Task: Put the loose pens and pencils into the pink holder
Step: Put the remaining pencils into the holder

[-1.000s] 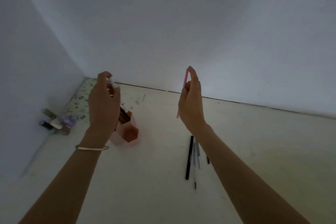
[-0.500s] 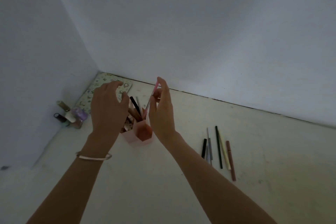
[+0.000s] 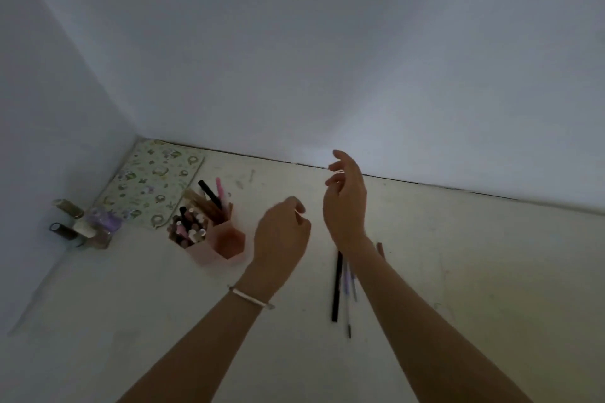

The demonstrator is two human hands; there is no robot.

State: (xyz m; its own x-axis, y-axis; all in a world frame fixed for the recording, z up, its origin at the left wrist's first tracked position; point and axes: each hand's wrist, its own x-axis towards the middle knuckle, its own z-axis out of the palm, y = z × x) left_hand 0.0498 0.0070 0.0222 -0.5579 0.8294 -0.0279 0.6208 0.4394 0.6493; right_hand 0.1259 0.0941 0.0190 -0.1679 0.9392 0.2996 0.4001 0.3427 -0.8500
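Pink plastic forms the holder (image 3: pixel 214 244), a cluster of hexagonal tubes standing on the pale tabletop (image 3: pixel 458 271) near the left corner where two white walls (image 3: pixel 327 59) meet. Its back tubes are crowded with pens and pencils: a black pen (image 3: pixel 209 194) and a pink pen (image 3: pixel 220 192) lean out of the rear tube, while capped ends fill the left tube. The front tube, nearest the hands, looks empty as far as can be seen.

To the right of the holder, the left hand (image 3: pixel 281 234) hovers above the table with fingers loosely curled and nothing in them; a thin silver bracelet (image 3: pixel 250 297) circles its wrist. The right hand (image 3: pixel 345 203) is raised higher, just beside the left, its fingers spread and relaxed, also holding nothing.

Loose pens still lie on the table under and beside the right forearm: a long black pen (image 3: pixel 336 286) lies pointing away from the person, a blurred lilac-grey pen (image 3: pixel 347 285) lies just beside it, and the tip of a brownish one (image 3: pixel 379 247) shows past the wrist. All are well apart from the holder.

Behind the holder lies a flat patterned pouch (image 3: pixel 154 181) with small green and purple prints. Against the left wall stands a small group of bottles (image 3: pixel 83 222), one lilac, others dark or gold-capped.
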